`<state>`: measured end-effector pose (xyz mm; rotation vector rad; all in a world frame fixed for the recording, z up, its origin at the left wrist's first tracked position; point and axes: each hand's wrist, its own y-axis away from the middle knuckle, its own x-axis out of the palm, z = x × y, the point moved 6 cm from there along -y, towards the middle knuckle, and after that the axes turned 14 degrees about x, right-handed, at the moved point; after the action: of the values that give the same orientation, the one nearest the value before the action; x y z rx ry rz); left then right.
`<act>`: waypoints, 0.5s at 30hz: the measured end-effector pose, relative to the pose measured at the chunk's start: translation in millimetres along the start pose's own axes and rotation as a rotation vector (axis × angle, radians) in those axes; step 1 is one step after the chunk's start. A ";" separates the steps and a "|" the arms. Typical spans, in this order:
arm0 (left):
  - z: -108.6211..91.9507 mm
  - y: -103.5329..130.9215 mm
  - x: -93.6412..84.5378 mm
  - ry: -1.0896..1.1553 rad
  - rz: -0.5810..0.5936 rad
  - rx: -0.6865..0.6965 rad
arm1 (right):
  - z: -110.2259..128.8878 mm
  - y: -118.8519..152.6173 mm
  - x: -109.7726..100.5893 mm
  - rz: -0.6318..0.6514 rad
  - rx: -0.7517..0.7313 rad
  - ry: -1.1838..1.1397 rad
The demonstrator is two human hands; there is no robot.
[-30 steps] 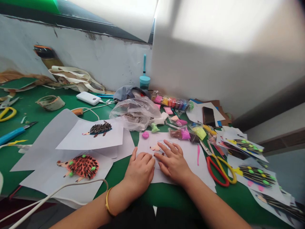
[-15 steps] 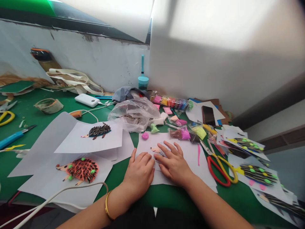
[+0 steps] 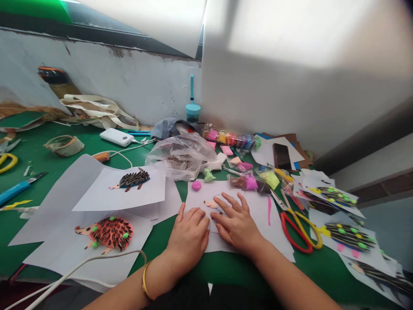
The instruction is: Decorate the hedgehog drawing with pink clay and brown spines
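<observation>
White paper [image 3: 254, 215] lies in front of me, with a small hedgehog figure [image 3: 210, 203] whose peach face shows; its body is partly under my fingers. My right hand [image 3: 234, 221] rests over the figure with fingers spread, holding nothing visible. My left hand [image 3: 189, 232] lies on the paper's left edge, fingers flat and thumb apart, with nothing seen in it. A pink clay ball [image 3: 196, 185] sits on the paper above my left hand, and green clay [image 3: 208, 174] is just beyond. A pink strip [image 3: 269, 210] lies on the right of the paper.
Scissors [image 3: 298, 228] lie right of the paper. Hedgehog pictures [image 3: 111, 232] are on both sides. Behind are a plastic bag [image 3: 180, 157], clay packets [image 3: 248, 181], a phone [image 3: 282, 156] and a power bank [image 3: 116, 137]. A white cable [image 3: 84, 258] crosses the left front.
My right hand has shifted slightly, and a little more of the figure shows beside its fingers. My left hand has barely moved. The view has tilted slightly.
</observation>
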<state>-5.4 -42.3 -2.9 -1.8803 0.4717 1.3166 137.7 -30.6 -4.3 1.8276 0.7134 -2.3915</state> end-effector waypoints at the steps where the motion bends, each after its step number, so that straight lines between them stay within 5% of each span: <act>1: 0.2 0.0 0.4 0.001 -0.001 -0.001 | 0.0 -0.1 0.6 0.003 0.001 0.003; 15: 2.5 2.6 3.7 0.021 -0.018 -0.009 | -3.5 0.8 -2.3 0.008 0.019 -0.073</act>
<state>-7.3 -41.5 -7.7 -1.9035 0.4589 1.2901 141.8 -30.4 -3.1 1.7358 0.6768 -2.4544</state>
